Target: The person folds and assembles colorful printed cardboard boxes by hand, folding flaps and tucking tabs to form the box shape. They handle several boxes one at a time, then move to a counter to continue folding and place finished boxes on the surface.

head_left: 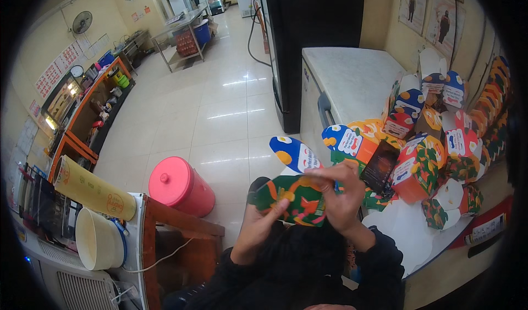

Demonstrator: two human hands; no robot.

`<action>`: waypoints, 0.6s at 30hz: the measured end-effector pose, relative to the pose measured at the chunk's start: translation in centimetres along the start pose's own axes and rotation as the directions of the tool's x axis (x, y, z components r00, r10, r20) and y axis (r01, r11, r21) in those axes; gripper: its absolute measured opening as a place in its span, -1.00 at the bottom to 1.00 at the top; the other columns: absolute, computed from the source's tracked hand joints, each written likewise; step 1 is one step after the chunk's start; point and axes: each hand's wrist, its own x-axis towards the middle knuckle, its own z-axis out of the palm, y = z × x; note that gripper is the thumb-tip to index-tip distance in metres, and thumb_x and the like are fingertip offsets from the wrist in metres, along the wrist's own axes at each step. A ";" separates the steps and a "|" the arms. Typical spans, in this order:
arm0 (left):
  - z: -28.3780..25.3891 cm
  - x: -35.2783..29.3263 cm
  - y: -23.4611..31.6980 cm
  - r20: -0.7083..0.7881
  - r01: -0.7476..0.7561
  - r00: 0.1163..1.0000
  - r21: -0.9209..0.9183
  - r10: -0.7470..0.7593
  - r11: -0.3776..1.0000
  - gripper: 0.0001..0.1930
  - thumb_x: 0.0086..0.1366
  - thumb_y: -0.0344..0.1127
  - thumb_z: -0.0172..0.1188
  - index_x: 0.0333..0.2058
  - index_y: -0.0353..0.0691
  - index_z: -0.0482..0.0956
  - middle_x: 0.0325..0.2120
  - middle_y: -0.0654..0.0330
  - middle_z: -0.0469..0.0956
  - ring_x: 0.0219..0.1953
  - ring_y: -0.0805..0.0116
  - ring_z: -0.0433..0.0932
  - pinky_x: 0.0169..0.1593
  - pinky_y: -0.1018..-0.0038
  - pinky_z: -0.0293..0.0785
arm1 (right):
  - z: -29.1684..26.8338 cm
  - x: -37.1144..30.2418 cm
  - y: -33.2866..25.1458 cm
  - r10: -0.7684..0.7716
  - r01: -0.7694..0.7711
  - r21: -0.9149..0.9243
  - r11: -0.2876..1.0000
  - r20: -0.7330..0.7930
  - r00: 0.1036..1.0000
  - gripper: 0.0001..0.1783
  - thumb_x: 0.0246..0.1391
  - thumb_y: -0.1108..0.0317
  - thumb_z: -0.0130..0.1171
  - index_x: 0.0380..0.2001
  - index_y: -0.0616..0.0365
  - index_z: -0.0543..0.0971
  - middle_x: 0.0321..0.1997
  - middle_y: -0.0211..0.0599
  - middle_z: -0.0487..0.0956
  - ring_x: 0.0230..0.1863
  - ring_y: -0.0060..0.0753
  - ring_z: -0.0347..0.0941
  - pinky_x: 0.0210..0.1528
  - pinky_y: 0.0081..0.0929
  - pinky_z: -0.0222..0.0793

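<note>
A patterned paper food box, green with orange shapes and a raised blue-and-white flap, is held above my lap between both hands. My left hand grips its lower left side, thumb across the green front. Around its upper right edge closes my right hand, fingers bent over the top. Most of the box's inside is hidden from view. Just right of my right hand lie more boxes of the same kind, among them a red, white and green one. A dark flat rectangular thing leans among them.
Stacked, nested cartons line the right wall. Beyond the pile is a white-topped chest. On my left are a pink lidded bin, a wooden stand, a cream tub and a tall yellow container.
</note>
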 end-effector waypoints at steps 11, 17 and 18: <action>0.9 -1.0 2.1 -0.142 -0.080 0.986 0.031 0.084 0.996 -0.65 0.27 -0.45 0.07 0.02 -0.38 0.29 -0.13 0.14 0.48 -0.10 0.43 0.47 -0.05 0.52 0.42 | 0.9 1.8 -1.4 -0.363 0.359 0.054 0.932 0.152 0.919 -0.64 -0.25 0.26 0.38 -0.27 -0.02 0.58 -0.10 -0.32 0.56 -0.05 -0.28 0.47 0.06 -0.22 0.33; 1.0 -0.9 1.5 -0.083 -0.090 0.992 0.032 0.093 0.995 -0.66 0.28 -0.45 0.06 0.01 -0.40 0.33 -0.13 0.11 0.48 -0.11 0.43 0.47 -0.05 0.53 0.42 | 0.9 1.9 -1.3 -0.195 0.181 0.101 0.978 0.152 0.969 -0.67 -0.26 0.36 0.40 -0.35 0.18 0.54 -0.20 -0.18 0.59 -0.09 -0.19 0.49 0.03 -0.35 0.34; 1.0 -0.9 1.4 -0.063 -0.093 0.993 0.034 0.095 0.995 -0.68 0.27 -0.45 0.07 -0.01 -0.40 0.35 -0.14 0.11 0.49 -0.11 0.44 0.47 -0.06 0.54 0.42 | 0.8 1.8 -1.1 -0.152 0.135 0.116 0.984 0.156 0.976 -0.68 -0.25 0.39 0.39 -0.35 0.20 0.54 -0.22 -0.18 0.59 -0.10 -0.19 0.50 0.02 -0.38 0.35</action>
